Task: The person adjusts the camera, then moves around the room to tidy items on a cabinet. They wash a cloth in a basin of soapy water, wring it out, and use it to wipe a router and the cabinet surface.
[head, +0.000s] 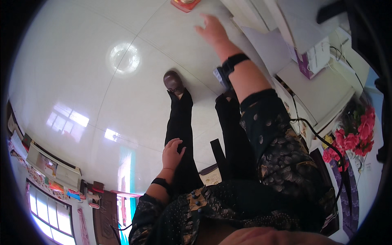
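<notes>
My right hand (212,30) reaches out over the pale tiled floor (147,58), its fingers apart and nothing held. Just beyond its fingertips, at the top edge of the view, lies a red item (185,5) with something pale on it, cut off by the frame. A black strap with a small device (223,76) sits round my right wrist. My left hand (173,154) is low in front of my left trouser leg, empty, with the fingers slightly curled. It also has a black band (161,182) at the wrist. A brown shoe (173,81) stands on the floor between the two hands.
At the right are a white cabinet (318,88), a white and purple box (312,61) and pink artificial flowers (355,141). A black cable (327,142) runs beside my right sleeve. At the lower left stand a long low cabinet (52,160), a window (50,211) and a brown door (105,214).
</notes>
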Motion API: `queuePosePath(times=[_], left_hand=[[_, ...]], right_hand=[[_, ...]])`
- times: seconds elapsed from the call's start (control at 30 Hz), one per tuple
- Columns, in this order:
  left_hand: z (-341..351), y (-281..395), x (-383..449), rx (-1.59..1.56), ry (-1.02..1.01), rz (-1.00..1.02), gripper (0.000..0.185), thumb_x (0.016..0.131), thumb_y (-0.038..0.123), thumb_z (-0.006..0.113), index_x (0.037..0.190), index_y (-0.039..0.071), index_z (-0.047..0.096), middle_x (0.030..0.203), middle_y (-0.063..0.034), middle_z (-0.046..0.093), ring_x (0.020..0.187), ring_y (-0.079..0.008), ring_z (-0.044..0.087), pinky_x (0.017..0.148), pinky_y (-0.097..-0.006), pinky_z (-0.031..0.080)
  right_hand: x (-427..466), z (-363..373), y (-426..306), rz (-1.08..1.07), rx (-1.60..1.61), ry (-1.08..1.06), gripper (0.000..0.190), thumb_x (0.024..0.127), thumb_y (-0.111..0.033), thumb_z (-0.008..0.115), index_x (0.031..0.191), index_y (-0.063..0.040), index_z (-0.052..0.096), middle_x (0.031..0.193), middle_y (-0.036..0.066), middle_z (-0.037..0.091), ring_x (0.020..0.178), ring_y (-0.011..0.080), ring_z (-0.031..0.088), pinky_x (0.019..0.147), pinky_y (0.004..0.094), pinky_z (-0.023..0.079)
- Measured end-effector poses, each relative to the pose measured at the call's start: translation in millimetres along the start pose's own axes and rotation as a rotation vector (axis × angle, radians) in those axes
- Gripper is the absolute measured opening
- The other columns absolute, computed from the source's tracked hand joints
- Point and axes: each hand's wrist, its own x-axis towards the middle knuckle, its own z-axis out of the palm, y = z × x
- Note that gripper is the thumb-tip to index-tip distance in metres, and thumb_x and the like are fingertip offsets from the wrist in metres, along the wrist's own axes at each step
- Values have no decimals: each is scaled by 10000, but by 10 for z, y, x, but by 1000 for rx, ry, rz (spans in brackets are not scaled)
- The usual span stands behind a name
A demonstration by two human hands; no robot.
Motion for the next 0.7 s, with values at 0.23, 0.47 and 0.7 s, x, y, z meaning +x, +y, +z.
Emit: queuePosePath(times=[0.23,0.47,0.7], left_hand=[[67,206,-46,97,12,-18,242,740,156,648,957,60,603,1067,-106,596,993,-297,560,860,-368,456],[63,491,-283,161,-10,-84,215,759,150,605,950,54,623,1013,-134,613,981,-298,567,859,-372,454],[-66,767,-957,-121,123,-234,245,824,188,554,988,25,634,714,-61,627,591,-138,583,544,-276,476]], right_hand=[[-1637,-562,646,249,-66,-381,294,818,-286,504,980,-55,588,931,202,599,912,376,552,775,455,449],[-2992,-1939,831,322,-43,-418,291,813,-260,533,973,-34,621,962,185,625,922,354,579,813,412,463],[-3703,-3406,937,286,-40,-321,332,799,-274,512,1021,-55,624,982,179,626,947,338,578,831,413,457]])
